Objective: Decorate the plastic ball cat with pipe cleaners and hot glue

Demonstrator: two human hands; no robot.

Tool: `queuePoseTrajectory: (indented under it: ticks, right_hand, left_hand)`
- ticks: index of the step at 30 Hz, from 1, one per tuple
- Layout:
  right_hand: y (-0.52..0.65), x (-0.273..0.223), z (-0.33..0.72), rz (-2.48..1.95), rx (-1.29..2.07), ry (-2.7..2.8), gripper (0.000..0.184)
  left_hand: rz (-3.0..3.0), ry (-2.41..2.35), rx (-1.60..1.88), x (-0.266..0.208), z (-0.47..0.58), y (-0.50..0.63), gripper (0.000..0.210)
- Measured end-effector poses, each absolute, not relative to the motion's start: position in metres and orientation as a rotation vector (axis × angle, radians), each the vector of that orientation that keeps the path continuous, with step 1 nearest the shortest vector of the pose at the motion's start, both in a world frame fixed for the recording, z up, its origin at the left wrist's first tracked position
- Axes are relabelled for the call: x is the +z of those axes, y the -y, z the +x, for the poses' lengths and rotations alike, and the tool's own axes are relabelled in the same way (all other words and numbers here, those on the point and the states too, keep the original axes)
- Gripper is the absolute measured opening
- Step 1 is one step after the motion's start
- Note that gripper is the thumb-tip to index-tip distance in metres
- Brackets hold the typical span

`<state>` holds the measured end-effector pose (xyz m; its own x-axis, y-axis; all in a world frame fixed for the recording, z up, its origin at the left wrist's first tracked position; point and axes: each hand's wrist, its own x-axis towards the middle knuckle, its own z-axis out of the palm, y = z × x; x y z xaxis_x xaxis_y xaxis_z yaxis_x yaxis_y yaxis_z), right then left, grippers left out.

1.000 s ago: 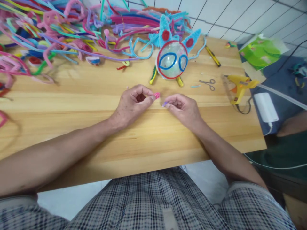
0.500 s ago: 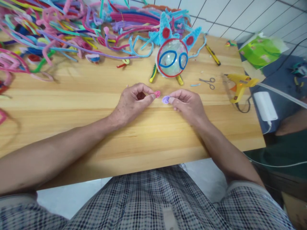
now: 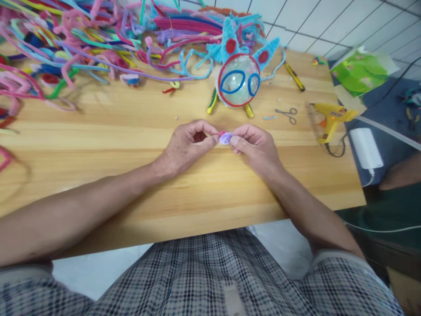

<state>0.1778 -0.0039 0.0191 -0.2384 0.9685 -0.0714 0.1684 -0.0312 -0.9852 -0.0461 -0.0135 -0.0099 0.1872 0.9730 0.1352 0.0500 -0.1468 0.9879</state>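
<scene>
Above the surface [image 3: 184,199], we pinch a pink piece [image 3: 222,132] in our left hand [image 3: 189,147] and a purple coil [image 3: 225,139], partly covering it, in our right hand [image 3: 257,145].

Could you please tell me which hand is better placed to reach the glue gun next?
Right, I'd judge: the glue gun lies nearer the right hand than the left hand, though the right hand pinches a purple piece.
</scene>
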Motion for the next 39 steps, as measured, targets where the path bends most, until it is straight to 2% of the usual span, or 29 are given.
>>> queuePoseTrajectory:
  ticks: [8, 12, 19, 24, 39]
  right_hand:
    - [0.003, 0.015, 0.179, -1.210, 1.371, 1.516, 0.050]
    - [0.004, 0.013, 0.180, -1.155, 1.371, 1.509, 0.054]
    - [0.005, 0.009, 0.181, -1.101, 1.387, 1.493, 0.050]
    - [0.006, 0.009, 0.181, -1.131, 1.421, 1.453, 0.052]
    - [0.015, 0.018, 0.175, -1.078, 1.596, 1.289, 0.045]
  left_hand:
    - [1.496, -0.964, 1.225, -0.009, -0.039, 0.021, 0.025]
    - [1.696, -0.959, 1.280, 0.000, -0.039, 0.025, 0.016]
    - [1.860, -0.896, 1.329, 0.003, -0.040, 0.028, 0.002]
    - [2.054, -0.804, 1.425, -0.001, -0.041, 0.028, 0.012]
    - [2.297, -0.802, 1.580, -0.010, -0.038, 0.027, 0.004]
